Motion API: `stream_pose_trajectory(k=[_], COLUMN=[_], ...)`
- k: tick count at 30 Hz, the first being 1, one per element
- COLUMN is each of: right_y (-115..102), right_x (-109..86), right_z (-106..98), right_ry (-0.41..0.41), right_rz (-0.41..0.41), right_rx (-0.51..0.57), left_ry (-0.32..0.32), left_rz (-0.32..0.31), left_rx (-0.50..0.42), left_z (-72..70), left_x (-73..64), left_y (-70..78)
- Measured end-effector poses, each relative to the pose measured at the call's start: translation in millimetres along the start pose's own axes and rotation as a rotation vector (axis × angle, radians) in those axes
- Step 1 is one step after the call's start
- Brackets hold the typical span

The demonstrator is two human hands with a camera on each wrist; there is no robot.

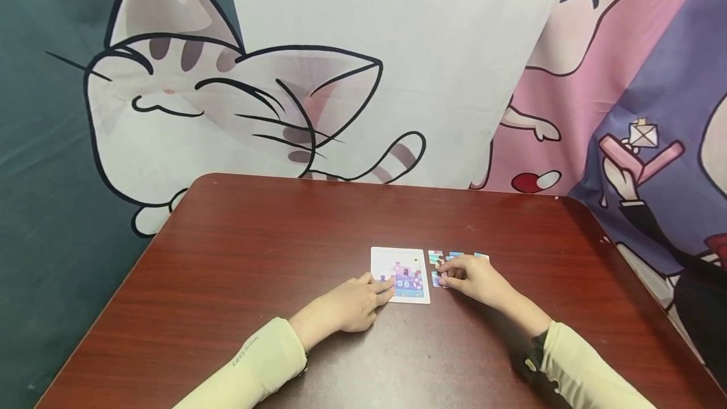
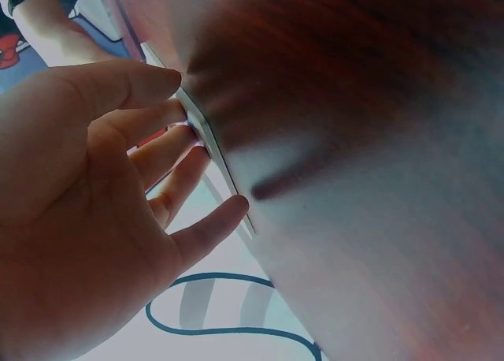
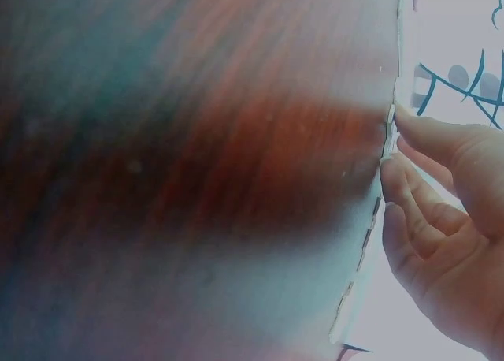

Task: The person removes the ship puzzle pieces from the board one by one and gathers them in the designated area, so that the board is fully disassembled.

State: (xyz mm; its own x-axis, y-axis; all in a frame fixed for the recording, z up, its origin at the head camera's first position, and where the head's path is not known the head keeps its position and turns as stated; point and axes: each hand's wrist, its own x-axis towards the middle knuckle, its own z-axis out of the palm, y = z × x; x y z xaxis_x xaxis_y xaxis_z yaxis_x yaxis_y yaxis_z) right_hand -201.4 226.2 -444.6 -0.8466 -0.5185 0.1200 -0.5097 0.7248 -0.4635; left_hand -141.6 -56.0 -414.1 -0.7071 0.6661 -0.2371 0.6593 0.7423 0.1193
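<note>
A square white puzzle board [image 1: 382,262] with a purple and blue castle-like picture lies flat on the table. My left hand [image 1: 354,302] rests on its near left corner, fingers extended over the picture. In the left wrist view that hand [image 2: 94,195] has its fingertips along the board's edge. Just right of the board, my right hand [image 1: 477,278] pinches a small flat puzzle piece [image 3: 389,134] between thumb and fingers, low at the tabletop. Other colourful puzzle pieces [image 1: 435,257] lie around those fingertips, partly hidden by the hand.
The brown wooden table [image 1: 272,232] spreads out on all sides of the board. Behind it hangs a cloth backdrop [image 1: 454,68] with cartoon cats and figures. More loose pieces [image 1: 456,255] lie in a row beyond the right hand.
</note>
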Motion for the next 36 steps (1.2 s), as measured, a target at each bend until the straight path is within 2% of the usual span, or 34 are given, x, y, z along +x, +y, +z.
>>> stream_pose_trajectory(k=[7,14,23,36], right_y=[1.8,3.4,1.0,-13.6], right_x=[-0.3,-0.8,-1.5,22.1], right_z=[0.4,-8.4,-6.7,2.0], right_ry=[0.013,0.113,0.088,0.117], right_rz=[0.008,0.022,0.025,-0.048], right_rx=[-0.005,0.059,0.104,0.133], left_ry=[-0.003,-0.004,0.0,0.0], left_rz=[-0.003,-0.004,0.002,0.007], left_rx=[0.016,0.017,0.03,0.015], left_z=[-2.6,-1.9,-0.8,-0.1], left_x=[-0.3,0.0,0.1,0.5], left_y=[0.7,0.9,0.8,-0.1])
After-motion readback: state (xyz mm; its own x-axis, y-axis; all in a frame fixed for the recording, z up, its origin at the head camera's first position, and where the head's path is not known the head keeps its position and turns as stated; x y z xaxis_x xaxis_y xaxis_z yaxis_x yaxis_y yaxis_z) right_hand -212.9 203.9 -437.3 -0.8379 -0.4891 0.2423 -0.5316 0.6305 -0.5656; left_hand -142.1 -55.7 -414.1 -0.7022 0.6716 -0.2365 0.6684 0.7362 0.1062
